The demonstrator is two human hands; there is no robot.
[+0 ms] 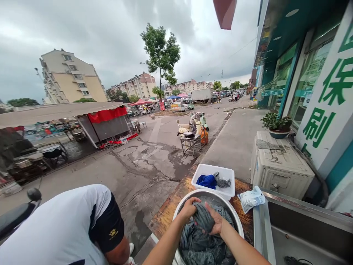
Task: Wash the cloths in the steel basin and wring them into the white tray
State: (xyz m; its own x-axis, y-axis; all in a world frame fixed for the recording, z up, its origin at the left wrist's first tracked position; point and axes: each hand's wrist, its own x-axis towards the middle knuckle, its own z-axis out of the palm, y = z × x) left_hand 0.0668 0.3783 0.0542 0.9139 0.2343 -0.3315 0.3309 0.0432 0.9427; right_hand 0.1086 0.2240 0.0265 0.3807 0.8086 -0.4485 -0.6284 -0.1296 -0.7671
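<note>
A round metal basin (pixel 182 206) stands on a wooden board and holds a heap of wet grey cloth (pixel 201 243). My left hand (pixel 188 209) and my right hand (pixel 216 221) meet over the basin, both closed on a bunched piece of that grey cloth (pixel 203 218). Just behind the basin is a white plastic tub (pixel 213 170) with a blue cloth (pixel 206 180) and a grey cloth (pixel 222 181) in it.
A person in a white and dark shirt (pixel 63 228) bends over at lower left. A steel sink (pixel 300 228) is at right, with a white packet (pixel 251 198) beside it. An air-conditioner unit (pixel 278 165) carries a potted plant (pixel 276 124). Wet pavement, scooters and stalls lie beyond.
</note>
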